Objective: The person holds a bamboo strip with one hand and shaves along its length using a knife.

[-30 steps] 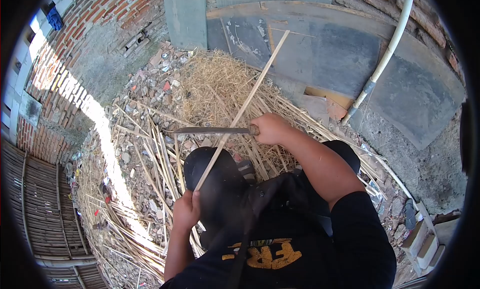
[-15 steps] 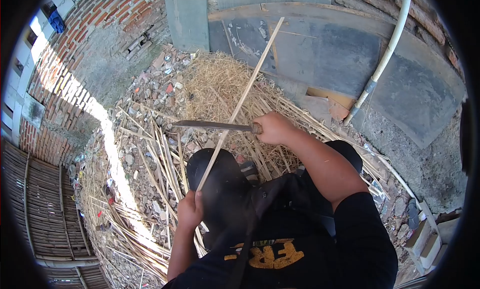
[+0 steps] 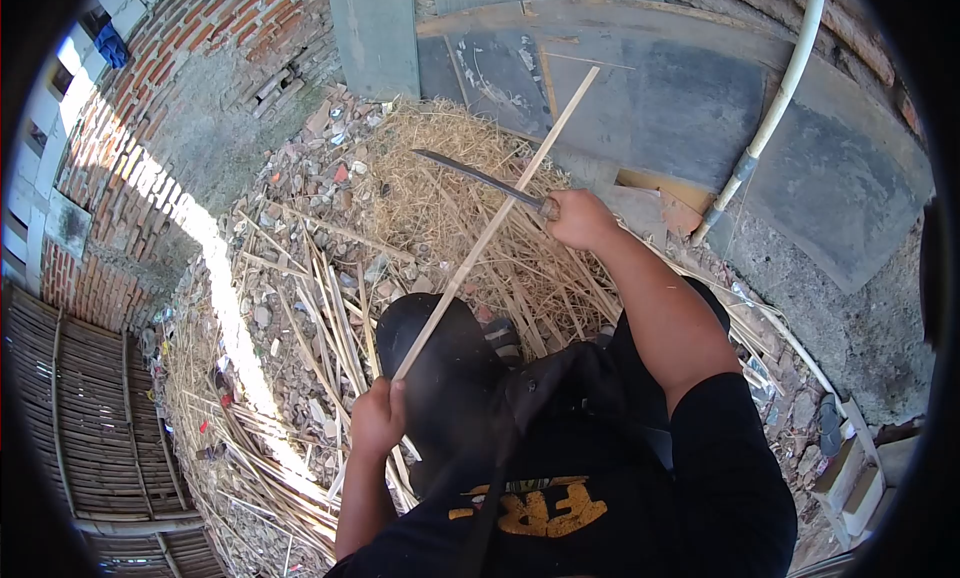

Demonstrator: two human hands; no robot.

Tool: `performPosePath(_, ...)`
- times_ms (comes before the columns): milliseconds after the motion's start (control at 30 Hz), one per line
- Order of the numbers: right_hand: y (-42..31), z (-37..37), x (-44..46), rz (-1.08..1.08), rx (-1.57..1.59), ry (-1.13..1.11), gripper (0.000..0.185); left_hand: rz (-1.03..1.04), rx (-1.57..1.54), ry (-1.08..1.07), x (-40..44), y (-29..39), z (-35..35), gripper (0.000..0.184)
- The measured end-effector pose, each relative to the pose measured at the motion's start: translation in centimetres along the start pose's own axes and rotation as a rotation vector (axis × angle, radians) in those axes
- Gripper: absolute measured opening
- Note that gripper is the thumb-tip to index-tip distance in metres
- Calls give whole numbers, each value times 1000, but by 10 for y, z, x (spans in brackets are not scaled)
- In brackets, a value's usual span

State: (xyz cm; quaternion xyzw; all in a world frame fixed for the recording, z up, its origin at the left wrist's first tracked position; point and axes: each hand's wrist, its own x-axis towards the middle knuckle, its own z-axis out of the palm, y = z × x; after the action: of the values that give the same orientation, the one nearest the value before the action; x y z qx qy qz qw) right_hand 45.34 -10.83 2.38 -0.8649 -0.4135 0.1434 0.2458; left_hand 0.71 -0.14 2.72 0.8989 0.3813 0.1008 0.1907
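My left hand [image 3: 378, 418] is closed around the lower end of a long pale bamboo strip [image 3: 480, 243], which slants up and away to the right across my knee. My right hand [image 3: 580, 219] grips the short handle of a machete [image 3: 478, 174]. Its dark blade points left and crosses the strip in its upper half, against it or just over it; I cannot tell which edge bears on the wood. Beneath the blade lies a heap of fine straw-like shavings [image 3: 430, 148].
Loose bamboo strips [image 3: 325, 308] lie over rubble on my left, with more [image 3: 265, 448] nearer me. A white pipe [image 3: 775, 118] leans by grey panels [image 3: 660, 98] at the back right. A brick wall [image 3: 215, 68] and slatted bamboo panel [image 3: 95, 408] stand left.
My right hand and the machete have moved up along the strip, away from me. The blade tip has lifted, and the strip's far end has swung lower and to the right.
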Motion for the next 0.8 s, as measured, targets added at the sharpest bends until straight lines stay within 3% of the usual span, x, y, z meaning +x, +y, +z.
performPosePath(100, -31, 3, -23, -62, 52, -1, 41, 10, 5, -8, 2, 4, 2, 38)
performPosePath(200, -60, 1, -43, -276, -110, -211, 32, -12, -79, 4, 3, 5, 6, 38)
performPosePath(300, -69, -2, -50, -385, -232, -202, 25, -10, -98, -5, 2, 0, 5, 39)
performPosePath(400, -46, 12, -23, -185, 79, -224, 26, -16, -147, 10, 2, -1, 4, 41)
performPosePath(533, -44, 2, -26, -86, -8, -162, 29, 5, -113, 21, 4, -2, 2, 42)
performPosePath(733, -66, 6, -50, -303, -146, -176, 27, 30, -143, 29, 6, -1, 7, 43)
performPosePath(800, -58, 5, -38, -263, -97, -209, 26, 13, -191, 22, 4, -4, 9, 43)
